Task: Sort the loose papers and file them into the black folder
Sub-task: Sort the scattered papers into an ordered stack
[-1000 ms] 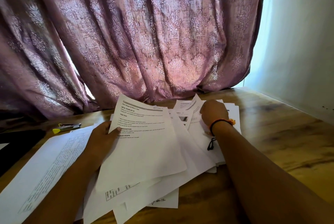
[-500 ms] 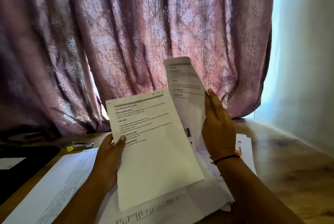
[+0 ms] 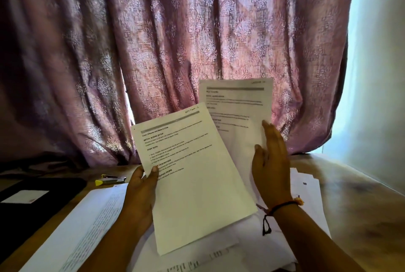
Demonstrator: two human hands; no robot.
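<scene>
Holding one printed white sheet (image 3: pixel 197 175) in the left hand (image 3: pixel 140 192), thumb pinched over its left edge, tilted up off the wooden bench (image 3: pixel 355 201). Right hand (image 3: pixel 271 166) grips a second printed white page (image 3: pixel 238 113) behind it, fingers pretty straight along the paper's back, held upright in front of the pink patterned curtain (image 3: pixel 175 41). Messy pile of loose white papers (image 3: pixel 252 243) sits underneath both. Flat black folder (image 3: pixel 32 208) lies at the far left, with a yellow-tipped stapler (image 3: pixel 110 180) just beside it.
</scene>
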